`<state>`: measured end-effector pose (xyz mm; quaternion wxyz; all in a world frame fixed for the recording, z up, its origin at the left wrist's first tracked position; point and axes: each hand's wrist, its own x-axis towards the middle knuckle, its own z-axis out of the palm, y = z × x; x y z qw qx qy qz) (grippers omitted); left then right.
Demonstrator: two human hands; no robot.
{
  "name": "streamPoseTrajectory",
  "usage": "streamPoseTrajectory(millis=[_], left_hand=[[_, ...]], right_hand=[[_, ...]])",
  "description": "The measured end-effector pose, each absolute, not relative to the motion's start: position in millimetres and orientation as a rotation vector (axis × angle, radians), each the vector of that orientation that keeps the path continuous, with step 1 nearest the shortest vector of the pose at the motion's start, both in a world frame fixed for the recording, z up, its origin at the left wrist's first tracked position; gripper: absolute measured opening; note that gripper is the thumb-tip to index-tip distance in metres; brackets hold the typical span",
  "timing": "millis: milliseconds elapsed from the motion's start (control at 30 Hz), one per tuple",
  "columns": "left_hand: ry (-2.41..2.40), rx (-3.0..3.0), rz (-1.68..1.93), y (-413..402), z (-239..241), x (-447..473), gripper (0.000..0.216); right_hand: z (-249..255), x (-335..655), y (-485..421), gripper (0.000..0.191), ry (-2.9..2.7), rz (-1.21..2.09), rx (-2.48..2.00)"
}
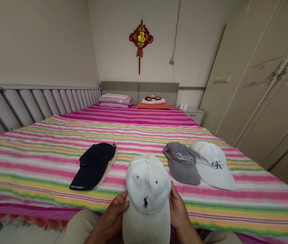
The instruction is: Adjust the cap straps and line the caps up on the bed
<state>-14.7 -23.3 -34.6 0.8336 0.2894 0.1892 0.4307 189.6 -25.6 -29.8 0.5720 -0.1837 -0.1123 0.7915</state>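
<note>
Between my hands is a pale white baseball cap (148,184) with a small dark blue emblem, its brim pointing down toward me. My left hand (114,213) grips its left edge, thumb on the outside near the brim. On the opposite edge my right hand (178,208) has hold of it, with some fingers hidden behind the cap. A dark navy cap (94,162) lies on the bed to the left, over a beige one (112,159) that shows at its edge. To the right, a grey cap (183,166) with white lettering overlaps a white cap (213,164) marked "CK".
The bed (64,135) has a striped cover. Folded bedding (115,101) and a pillow stack (154,101) sit by the headboard (156,88). A railing (32,101) runs along the left. On the right stand a nightstand (194,115) and a wardrobe (258,81).
</note>
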Motion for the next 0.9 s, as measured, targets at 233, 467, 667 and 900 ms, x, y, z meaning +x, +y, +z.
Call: streamPoseTrajectory(millis=[233,467,667,900], left_hand=[[0.599,0.613,0.985,-8.3,-32.0,-11.0,0.032],[0.510,0.694,0.990,17.7,-24.8,1.0,0.041],[0.534,0.653,1.036,57.1,-22.5,20.1,0.043],[0.494,0.649,1.051,108.3,-24.5,43.9,0.042]], right_hand=[[-35.3,198.1,-11.2,0.026,-0.113,1.780,-0.441],[-35.8,203.9,-8.8,0.019,-0.230,1.710,-0.434],[-41.5,201.8,-22.3,0.027,-0.396,1.716,-0.725],[-35.9,213.4,13.3,0.027,-0.411,1.577,-0.863]])
